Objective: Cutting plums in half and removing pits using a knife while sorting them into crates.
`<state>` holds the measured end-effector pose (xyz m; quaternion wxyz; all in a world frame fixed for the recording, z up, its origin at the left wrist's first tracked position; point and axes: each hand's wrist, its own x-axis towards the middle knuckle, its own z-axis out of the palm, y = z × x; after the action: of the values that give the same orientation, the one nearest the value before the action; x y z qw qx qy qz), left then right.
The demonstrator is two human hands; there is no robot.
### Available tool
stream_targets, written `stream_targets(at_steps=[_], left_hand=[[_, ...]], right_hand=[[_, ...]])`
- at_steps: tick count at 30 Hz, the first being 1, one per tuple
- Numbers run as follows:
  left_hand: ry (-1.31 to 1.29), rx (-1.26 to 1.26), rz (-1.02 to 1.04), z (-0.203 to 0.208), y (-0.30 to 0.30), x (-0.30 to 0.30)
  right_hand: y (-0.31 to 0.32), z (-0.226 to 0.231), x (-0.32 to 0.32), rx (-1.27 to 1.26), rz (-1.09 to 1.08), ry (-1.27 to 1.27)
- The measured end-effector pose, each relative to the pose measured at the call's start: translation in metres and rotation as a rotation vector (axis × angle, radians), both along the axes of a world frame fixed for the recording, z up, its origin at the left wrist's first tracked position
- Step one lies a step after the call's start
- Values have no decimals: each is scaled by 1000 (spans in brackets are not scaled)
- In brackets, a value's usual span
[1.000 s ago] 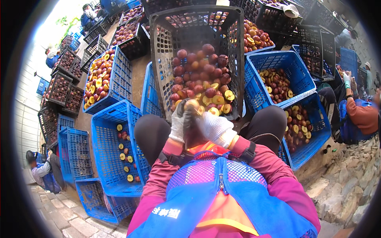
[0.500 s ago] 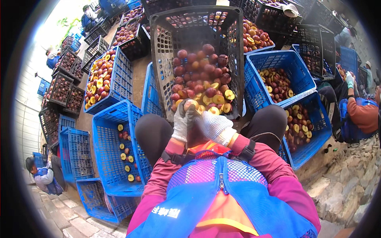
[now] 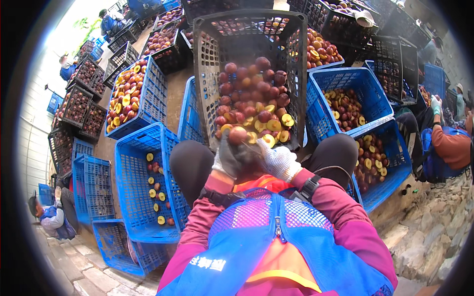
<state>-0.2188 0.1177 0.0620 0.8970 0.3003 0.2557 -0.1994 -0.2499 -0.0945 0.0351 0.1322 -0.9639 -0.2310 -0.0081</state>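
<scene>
My left hand (image 3: 225,160), in a pale glove with a dark grey palm, is closed around a reddish plum (image 3: 238,135). Just right of it, my right hand (image 3: 279,162) wears a white knitted glove with its fingers curled in. Whatever it grips is too blurred to make out. Both hands are at the near edge of a black crate (image 3: 201,74), which tilts toward me between my knees. Inside lie whole dark red plums (image 3: 247,89), with several cut yellow-fleshed halves (image 3: 273,124) among them close to my hands.
A blue crate (image 3: 129,185) with a few plum halves stands to my left. Beyond it, another blue crate (image 3: 157,93) is heaped with halves. On my right are two blue crates (image 3: 365,79) of cut plums. Another person (image 3: 447,143) sits at far right.
My right hand has moved slightly right and down, away from the plum. The plum in my left hand now shows a redder side. The whole view has shifted a little.
</scene>
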Motion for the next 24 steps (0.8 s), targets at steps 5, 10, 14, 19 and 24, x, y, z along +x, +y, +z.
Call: stream_targets(at_steps=[5, 10, 14, 19, 24], left_hand=[[-354, 97, -23, -9, 24, 8], [-599, 406, -71, -10, 5, -9], [-709, 471, -120, -45, -5, -10], [-665, 389, -122, -103, -2, -8], [-584, 329, -295, -115, -3, -6]], right_hand=[[-7, 38, 25, 631, 83, -323], [28, 116, 32, 1067, -317, 596], [36, 62, 26, 1030, -330, 604], [59, 28, 29, 793, -243, 294], [73, 1, 27, 597, -344, 96]])
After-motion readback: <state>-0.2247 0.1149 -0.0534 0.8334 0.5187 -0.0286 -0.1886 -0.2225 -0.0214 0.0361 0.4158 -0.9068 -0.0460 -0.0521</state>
